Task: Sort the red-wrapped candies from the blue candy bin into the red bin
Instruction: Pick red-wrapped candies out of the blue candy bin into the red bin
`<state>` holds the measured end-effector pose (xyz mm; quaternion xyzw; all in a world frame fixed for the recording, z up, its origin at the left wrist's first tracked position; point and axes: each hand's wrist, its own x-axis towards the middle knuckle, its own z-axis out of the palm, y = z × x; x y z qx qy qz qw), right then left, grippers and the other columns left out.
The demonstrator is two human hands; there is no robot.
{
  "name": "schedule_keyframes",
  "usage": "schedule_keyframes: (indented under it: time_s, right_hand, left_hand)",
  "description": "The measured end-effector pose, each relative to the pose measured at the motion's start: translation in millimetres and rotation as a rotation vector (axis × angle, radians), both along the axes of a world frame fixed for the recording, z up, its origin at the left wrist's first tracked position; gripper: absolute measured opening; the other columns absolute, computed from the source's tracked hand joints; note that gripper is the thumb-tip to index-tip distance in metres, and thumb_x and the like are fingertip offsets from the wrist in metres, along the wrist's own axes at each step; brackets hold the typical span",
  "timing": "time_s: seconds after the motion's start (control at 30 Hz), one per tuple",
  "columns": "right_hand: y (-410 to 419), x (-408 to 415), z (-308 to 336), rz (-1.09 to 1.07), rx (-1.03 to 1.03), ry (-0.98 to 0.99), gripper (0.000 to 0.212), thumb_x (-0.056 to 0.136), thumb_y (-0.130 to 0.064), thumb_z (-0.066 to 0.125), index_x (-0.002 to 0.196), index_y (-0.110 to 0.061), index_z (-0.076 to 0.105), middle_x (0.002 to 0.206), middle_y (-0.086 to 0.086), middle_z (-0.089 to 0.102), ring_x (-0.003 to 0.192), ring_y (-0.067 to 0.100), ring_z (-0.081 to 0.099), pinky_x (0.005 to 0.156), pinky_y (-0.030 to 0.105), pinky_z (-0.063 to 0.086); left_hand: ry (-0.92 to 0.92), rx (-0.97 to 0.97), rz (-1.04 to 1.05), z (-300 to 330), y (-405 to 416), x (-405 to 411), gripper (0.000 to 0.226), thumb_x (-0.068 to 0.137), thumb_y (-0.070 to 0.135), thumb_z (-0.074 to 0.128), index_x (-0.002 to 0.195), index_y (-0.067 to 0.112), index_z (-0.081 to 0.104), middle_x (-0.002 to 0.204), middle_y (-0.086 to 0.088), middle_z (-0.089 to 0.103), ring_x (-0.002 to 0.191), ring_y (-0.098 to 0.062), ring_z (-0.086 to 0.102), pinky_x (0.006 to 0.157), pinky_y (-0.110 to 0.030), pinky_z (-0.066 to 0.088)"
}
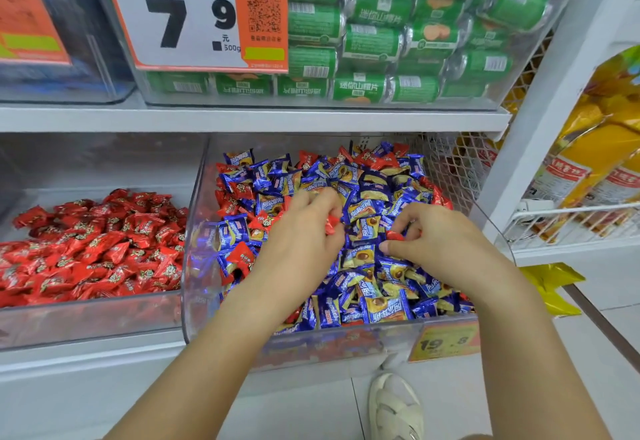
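White shelf (242, 119) carries green packets (381, 34) behind a price sign (180, 13); pale tiled floor (606, 353) lies below.

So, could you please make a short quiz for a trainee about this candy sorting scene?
1. True or false: both hands, left hand and right hand, are in the blue candy bin.
2. On which side of it is the red bin? A) left B) right
3. What colour of candy does each hand hold?

Key:
1. True.
2. A.
3. Red: a red-wrapped candy in the left, another red candy in the right.
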<state>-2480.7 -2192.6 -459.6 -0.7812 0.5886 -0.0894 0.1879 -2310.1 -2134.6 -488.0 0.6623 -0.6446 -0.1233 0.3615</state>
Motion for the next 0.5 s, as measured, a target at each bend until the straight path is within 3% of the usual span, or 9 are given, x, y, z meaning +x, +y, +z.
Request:
schedule_keyframes:
  time_s: [0.13,0.3,0.4,0.5]
  right_hand:
    - [1,-4,4,0.009,-0.037,-0.123,0.019,0.083,-0.035,0.069,0.079,-0.023,0.055,0.074,-0.004,0.061,0.065,0.010,0.053,0.054,0.028,0.035]
    - [4,-17,12,-0.053,-0.256,-0.311,0.009,0.084,-0.020,0.061,0.082,-0.021,0.052,0.070,-0.002,0.051,0.064,0.013,0.047,0.054,0.030,0.034]
    - [6,-25,15,-0.154,-0.323,-0.368,0.005,0.082,-0.017,0.058,0.084,-0.020,0.055,0.067,-0.005,0.051,0.063,0.009,0.047,0.054,0.027,0.034]
    - [7,-19,16,-0.142,-0.318,-0.357,0.010,0.087,-0.017,0.053,0.084,-0.023,0.060,0.084,-0.002,0.057,0.071,0.011,0.050,0.061,0.029,0.034]
  left_hand:
    - [0.004,-0.032,0.088,12,3,18,0.016,0.087,0.019,0.061,0.084,0.023,0.046,0.083,0.008,0.041,0.067,-0.007,0.044,0.055,-0.017,0.029]
    - [0.035,-0.009,0.075,18,12,24,0.029,0.079,0.027,0.073,0.077,0.027,0.043,0.083,0.010,0.044,0.069,0.000,0.043,0.061,-0.004,0.031]
    - [-0.025,-0.044,0.107,21,19,29,0.027,0.078,0.017,0.070,0.078,0.026,0.045,0.081,0.005,0.044,0.069,-0.008,0.044,0.059,-0.012,0.033]
    - [-0.067,-0.102,0.181,28,29,38,0.020,0.080,0.016,0.066,0.081,0.024,0.048,0.082,0.005,0.045,0.070,-0.012,0.046,0.060,-0.027,0.030]
